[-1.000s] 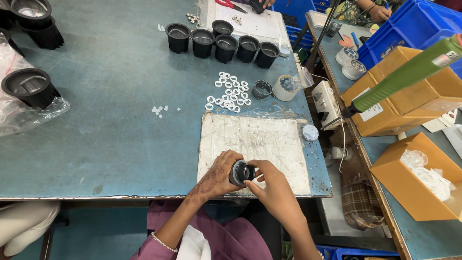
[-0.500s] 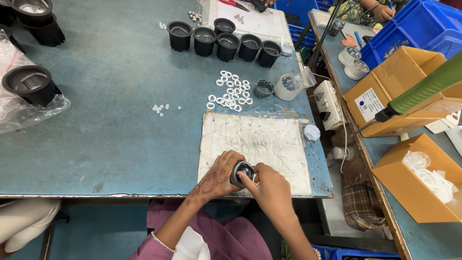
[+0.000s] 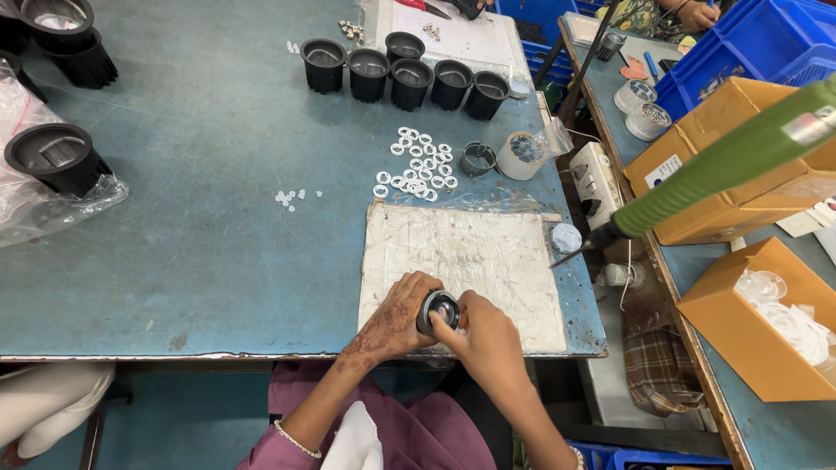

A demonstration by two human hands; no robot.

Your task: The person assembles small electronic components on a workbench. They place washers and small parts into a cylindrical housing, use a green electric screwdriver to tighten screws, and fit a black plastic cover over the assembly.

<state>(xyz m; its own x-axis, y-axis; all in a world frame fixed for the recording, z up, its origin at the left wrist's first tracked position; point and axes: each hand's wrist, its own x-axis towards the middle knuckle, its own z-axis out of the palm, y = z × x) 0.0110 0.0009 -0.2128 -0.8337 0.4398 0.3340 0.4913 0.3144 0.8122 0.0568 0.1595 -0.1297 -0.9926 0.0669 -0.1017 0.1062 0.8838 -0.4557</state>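
Hands: left hand (image 3: 396, 315) and right hand (image 3: 484, 335) are both gripping one small black round housing (image 3: 438, 311), fingers closing snugly around it.
Position: housing is sitting at the near edge of the white work mat (image 3: 470, 261), on the blue table (image 3: 200, 226).
Surroundings: white rings (image 3: 421, 163) are lying beyond the mat; five black cups (image 3: 405, 76) are standing in a row further back.
Overhead: green tool (image 3: 723, 165) is hanging at the right, clear of both hands.

Single head-worn view, looking steeply down from close above onto the worn blue-green metal workbench (image 3: 200, 226), facing its far edge.
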